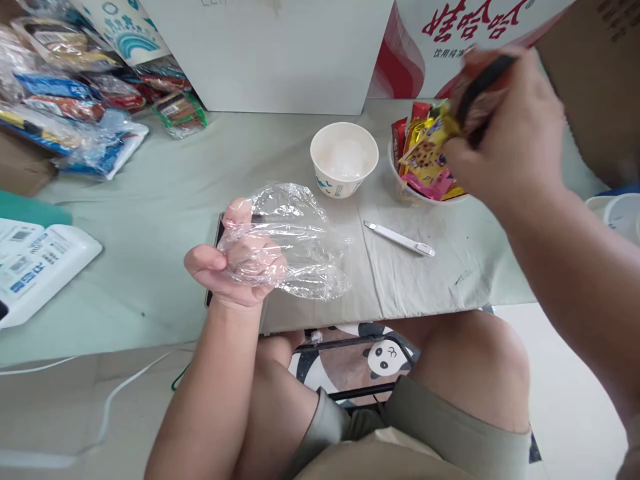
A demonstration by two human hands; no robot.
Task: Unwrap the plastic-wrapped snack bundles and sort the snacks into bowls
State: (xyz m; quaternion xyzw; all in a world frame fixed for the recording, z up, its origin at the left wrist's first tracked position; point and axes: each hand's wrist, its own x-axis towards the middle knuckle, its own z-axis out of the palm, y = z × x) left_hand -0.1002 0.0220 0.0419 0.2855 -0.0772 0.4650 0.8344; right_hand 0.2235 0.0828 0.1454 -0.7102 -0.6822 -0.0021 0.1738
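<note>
My left hand (pixel 245 260) is closed on a crumpled clear plastic bag (pixel 313 250), which spreads to the right of the fingers. Beneath that hand lies a dark flat object, mostly hidden. My right hand (pixel 520 127) grips a reddish-brown snack packet with a black band (pixel 483 87), blurred by motion, above the right side of a bowl (pixel 425 195). Colourful snack packets (pixel 425 157) in yellow, red and pink fill this bowl. Between the hands stands a white paper bowl (pixel 344 160) with something pale and translucent inside. A white box cutter (pixel 400 239) lies in front of the bowls.
Boxes, one white (pixel 280 53) and one with red lettering (pixel 450 40), line the back of the table. Wrapped snacks (pixel 75 100) are heaped at the back left. A white package with blue print (pixel 45 267) sits at the left edge. Clear containers (pixel 620 213) stand far right.
</note>
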